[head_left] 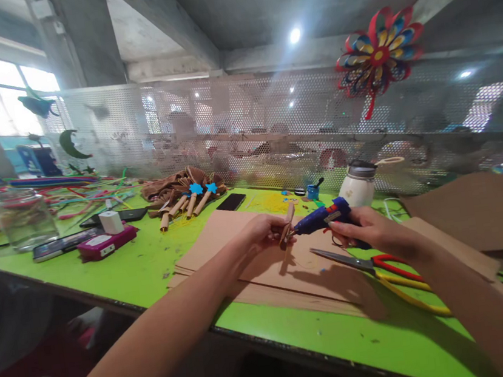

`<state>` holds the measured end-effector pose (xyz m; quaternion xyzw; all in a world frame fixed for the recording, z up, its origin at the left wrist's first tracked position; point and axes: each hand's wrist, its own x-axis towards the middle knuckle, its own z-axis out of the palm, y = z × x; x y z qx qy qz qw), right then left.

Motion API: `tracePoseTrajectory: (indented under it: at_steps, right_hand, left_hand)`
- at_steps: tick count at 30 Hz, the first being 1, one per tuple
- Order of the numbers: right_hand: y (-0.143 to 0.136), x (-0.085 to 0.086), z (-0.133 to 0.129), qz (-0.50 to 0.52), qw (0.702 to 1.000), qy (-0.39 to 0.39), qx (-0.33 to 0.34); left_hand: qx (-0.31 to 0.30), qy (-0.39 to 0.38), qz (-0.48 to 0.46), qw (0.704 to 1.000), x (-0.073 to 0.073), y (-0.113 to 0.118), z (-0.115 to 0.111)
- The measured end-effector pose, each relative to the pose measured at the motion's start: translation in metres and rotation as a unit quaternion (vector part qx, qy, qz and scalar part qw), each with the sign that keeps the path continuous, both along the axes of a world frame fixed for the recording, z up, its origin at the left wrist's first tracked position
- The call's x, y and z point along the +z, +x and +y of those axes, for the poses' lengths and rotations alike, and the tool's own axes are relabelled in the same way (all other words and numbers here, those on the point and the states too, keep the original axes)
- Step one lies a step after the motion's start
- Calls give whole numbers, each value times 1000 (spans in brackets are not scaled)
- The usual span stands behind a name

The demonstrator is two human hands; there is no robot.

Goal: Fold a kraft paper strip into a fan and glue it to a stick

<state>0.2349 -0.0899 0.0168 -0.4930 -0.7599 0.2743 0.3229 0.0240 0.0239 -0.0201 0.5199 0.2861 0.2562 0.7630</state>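
My left hand (268, 230) pinches a small folded brown paper piece (289, 223), held upright above a stack of brown paper sheets (220, 235). Wrapped round the handle of a blue hot glue gun (322, 218) is my right hand (361, 227). The gun's nozzle points left and meets or nearly meets the paper piece; I cannot tell whether they touch. Below the right hand, scissors (371, 267) with red and yellow handles lie partly on the sheets, blades towards the left. The paper piece's lower end is partly hidden by my fingers.
Behind the sheets lie a black phone (231, 202) and several brown paper bundles (189, 202) with blue shapes. A white bottle (357, 184) stands at the back right. Left are a glass jar (24, 222) and a magenta box (106, 243). A perforated metal screen (243, 122) borders the table.
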Motion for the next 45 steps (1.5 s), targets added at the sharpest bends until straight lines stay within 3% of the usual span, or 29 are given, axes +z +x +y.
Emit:
tracePoseTrajectory:
  at_steps: [9, 16, 24, 33, 39, 45]
  right_hand:
    - [-2, 2, -3, 1, 1000, -13, 20]
    - [0, 1, 2, 7, 1000, 9, -27]
    - [0, -1, 0, 4, 1000, -11, 8]
    - [0, 0, 2, 13, 999, 4, -32]
    - [1, -2, 1, 1, 1000, -11, 10]
    - [-2, 2, 0, 19, 999, 9, -39]
  left_hand:
    - [4, 2, 7, 1000, 3, 0, -4]
    - [22, -19, 18, 999, 6, 0, -6]
    - [8, -11, 8, 1000, 4, 1, -3]
    - [26, -23, 32, 999, 9, 0, -9]
    - [11, 4, 11, 1000, 10, 0, -11]
    - [19, -3, -1, 1000, 4, 0, -6]
